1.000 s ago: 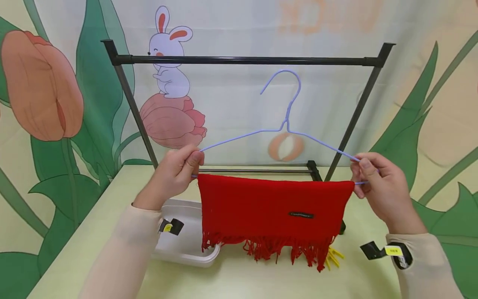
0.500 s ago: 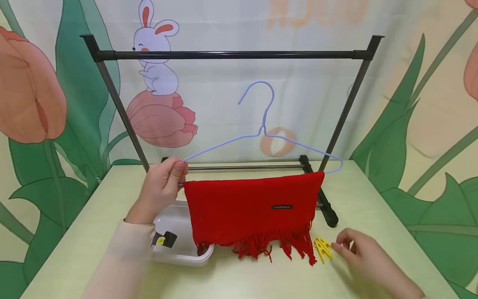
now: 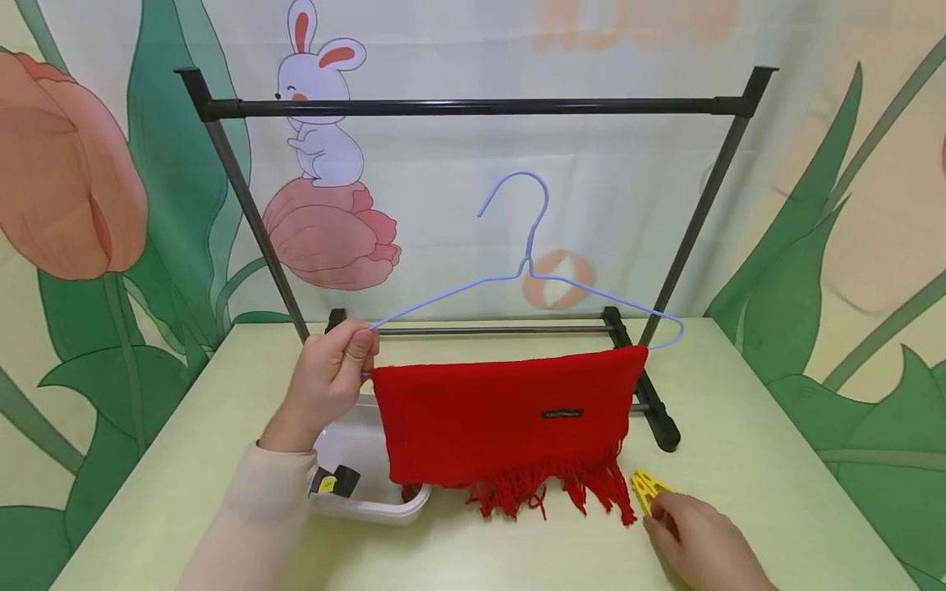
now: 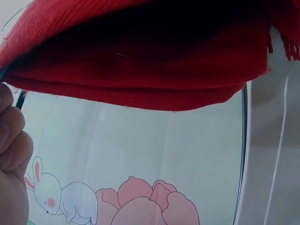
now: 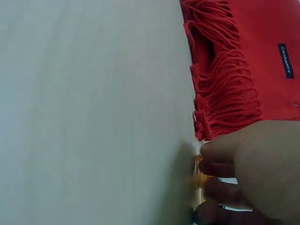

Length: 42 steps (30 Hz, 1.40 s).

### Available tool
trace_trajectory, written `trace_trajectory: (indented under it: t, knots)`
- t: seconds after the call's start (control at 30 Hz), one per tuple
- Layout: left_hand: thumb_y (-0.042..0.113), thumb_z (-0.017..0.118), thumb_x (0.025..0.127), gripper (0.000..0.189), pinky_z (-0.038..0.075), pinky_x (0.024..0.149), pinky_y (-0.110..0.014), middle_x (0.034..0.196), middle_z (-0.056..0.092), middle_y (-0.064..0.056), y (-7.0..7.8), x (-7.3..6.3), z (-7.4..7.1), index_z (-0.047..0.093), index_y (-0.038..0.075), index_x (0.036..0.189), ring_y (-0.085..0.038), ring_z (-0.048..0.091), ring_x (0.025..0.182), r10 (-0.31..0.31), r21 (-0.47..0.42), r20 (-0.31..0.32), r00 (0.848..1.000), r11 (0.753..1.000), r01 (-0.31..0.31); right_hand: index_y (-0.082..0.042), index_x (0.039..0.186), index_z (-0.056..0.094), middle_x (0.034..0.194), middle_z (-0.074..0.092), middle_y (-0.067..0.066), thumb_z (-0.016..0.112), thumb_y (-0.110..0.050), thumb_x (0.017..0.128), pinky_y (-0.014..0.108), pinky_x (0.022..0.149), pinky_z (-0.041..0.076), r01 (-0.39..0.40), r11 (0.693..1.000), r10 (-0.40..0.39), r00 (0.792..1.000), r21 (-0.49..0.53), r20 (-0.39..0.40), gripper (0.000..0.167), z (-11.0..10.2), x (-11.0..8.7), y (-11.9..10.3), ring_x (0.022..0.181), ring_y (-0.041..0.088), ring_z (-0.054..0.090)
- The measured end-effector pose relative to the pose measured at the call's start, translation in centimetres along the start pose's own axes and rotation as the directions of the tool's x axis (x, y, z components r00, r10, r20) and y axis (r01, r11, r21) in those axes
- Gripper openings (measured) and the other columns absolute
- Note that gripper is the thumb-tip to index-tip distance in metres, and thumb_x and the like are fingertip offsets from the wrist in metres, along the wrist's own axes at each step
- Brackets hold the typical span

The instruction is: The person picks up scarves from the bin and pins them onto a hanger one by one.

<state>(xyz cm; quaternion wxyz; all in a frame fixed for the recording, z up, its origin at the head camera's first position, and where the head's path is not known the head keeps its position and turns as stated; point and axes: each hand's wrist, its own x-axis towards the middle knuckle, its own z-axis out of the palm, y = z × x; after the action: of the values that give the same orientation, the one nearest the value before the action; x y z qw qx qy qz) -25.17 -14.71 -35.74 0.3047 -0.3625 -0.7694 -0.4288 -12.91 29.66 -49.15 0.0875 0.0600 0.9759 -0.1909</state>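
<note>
A lilac wire hanger is held up over the table with a red fringed scarf folded over its lower bar. My left hand grips the hanger's left end, thumb on top. In the left wrist view the scarf's layers droop beside my curled fingers. Low on the right, my right hand pinches a yellow clothespin near the tabletop, just right of the scarf's fringe. The right wrist view shows the clothespin mostly covered by my fingers; whether there is more than one cannot be made out.
A black garment rack stands behind the hanger, its foot on the pale green table. A white plastic basin sits under the scarf's left side, with something red at its edge. A printed curtain hangs behind.
My right hand has let go of the hanger's right end, dropped to the table and taken hold of the yellow clothespin. The hanger has lowered a little, still in my left hand.
</note>
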Motion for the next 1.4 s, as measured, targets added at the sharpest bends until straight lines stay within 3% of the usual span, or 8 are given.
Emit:
trace_trajectory:
  t: [0.3, 0.5, 0.6, 0.73, 0.93, 1.07, 1.23, 1.4]
  knots:
    - [0.004, 0.057, 0.108, 0.018, 0.052, 0.054, -0.020, 0.066, 0.056, -0.006, 0.2, 0.1, 0.3, 0.059, 0.002, 0.090, -0.009, 0.052, 0.058, -0.004, 0.010, 0.006, 1.000, 1.000, 0.004, -0.005, 0.116, 0.069, 0.123, 0.062, 0.016, 0.069, -0.014, 0.105, 0.034, 0.074, 0.056, -0.032, 0.986, 0.058, 0.986, 0.163, -0.157, 0.014, -1.5, -0.9, 1.4, 0.089, 0.022, 0.061]
    - [0.008, 0.056, 0.108, 0.020, 0.053, 0.056, -0.021, 0.065, 0.056, -0.006, 0.3, 0.2, 0.2, 0.059, 0.001, 0.090, -0.012, 0.053, 0.057, 0.032, 0.016, -0.017, 0.999, 0.999, -0.031, -0.001, 0.126, 0.064, 0.113, 0.073, 0.011, 0.060, -0.014, 0.111, 0.029, 0.079, 0.059, 0.082, 0.966, -0.011, 0.961, 0.247, -0.275, 0.021, -3.5, -1.5, 0.8, 0.099, 0.023, 0.067]
    - [0.016, 0.054, 0.110, 0.025, 0.053, 0.057, -0.020, 0.065, 0.055, -0.005, 0.3, 0.4, 0.1, 0.059, 0.001, 0.090, -0.012, 0.052, 0.057, 0.050, 0.020, -0.027, 0.998, 0.999, -0.050, -0.003, 0.127, 0.063, 0.116, 0.069, 0.008, 0.050, -0.015, 0.115, 0.020, 0.077, 0.055, 0.217, 0.943, -0.111, 0.921, 0.253, -0.374, 0.021, -4.1, -1.8, -0.1, 0.099, 0.012, 0.064]
    - [0.027, 0.049, 0.110, 0.035, 0.052, 0.056, -0.018, 0.064, 0.055, -0.006, 0.3, 0.7, 0.1, 0.058, 0.000, 0.089, -0.013, 0.052, 0.055, 0.080, 0.022, -0.038, 0.996, 0.997, -0.079, -0.004, 0.127, 0.061, 0.115, 0.063, 0.000, 0.044, -0.008, 0.116, 0.016, 0.077, 0.052, 0.442, 0.855, -0.265, 0.823, 0.273, -0.503, 0.021, -5.2, -1.9, -2.4, 0.093, 0.003, 0.058]
    - [0.033, 0.046, 0.110, 0.042, 0.051, 0.055, -0.018, 0.064, 0.055, -0.007, 0.5, 1.1, 0.4, 0.058, 0.000, 0.089, -0.014, 0.052, 0.054, 0.111, 0.012, -0.046, 0.993, 0.994, -0.110, 0.001, 0.138, 0.061, 0.126, 0.065, -0.019, 0.059, 0.008, 0.105, 0.007, 0.093, 0.054, 0.680, 0.632, -0.392, 0.695, 0.372, -0.603, 0.034, -7.6, -1.5, -7.6, 0.109, -0.005, 0.065]
    - [0.035, 0.045, 0.111, 0.043, 0.050, 0.054, -0.018, 0.064, 0.055, -0.007, 0.4, 1.2, 0.6, 0.058, 0.001, 0.088, -0.014, 0.053, 0.053, 0.128, -0.005, -0.052, 0.990, 0.992, -0.129, 0.004, 0.131, 0.069, 0.122, 0.072, -0.013, 0.063, 0.015, 0.099, 0.012, 0.088, 0.059, 0.777, 0.491, -0.463, 0.616, 0.394, -0.637, 0.035, -9.1, -1.0, -11.0, 0.103, 0.002, 0.070]
    - [0.037, 0.044, 0.112, 0.045, 0.050, 0.052, -0.019, 0.063, 0.055, -0.006, 0.3, 1.4, 0.8, 0.058, 0.003, 0.087, -0.014, 0.053, 0.052, 0.163, -0.009, -0.064, 0.985, 0.986, -0.164, -0.001, 0.133, 0.073, 0.120, 0.072, -0.005, 0.061, 0.010, 0.103, 0.018, 0.083, 0.061, 0.818, 0.405, -0.516, 0.573, 0.409, -0.636, 0.034, -10.5, 0.3, -15.1, 0.096, 0.013, 0.068]
    - [0.037, 0.044, 0.113, 0.045, 0.049, 0.051, -0.020, 0.062, 0.055, -0.006, 0.4, 1.9, 1.0, 0.057, 0.003, 0.086, -0.014, 0.053, 0.052, 0.197, -0.013, -0.076, 0.977, 0.980, -0.199, -0.001, 0.143, 0.066, 0.125, 0.070, 0.008, 0.060, 0.003, 0.106, 0.017, 0.086, 0.059, 0.804, 0.416, -0.568, 0.594, 0.425, -0.569, 0.037, -11.0, 1.3, -19.5, 0.105, 0.012, 0.064]
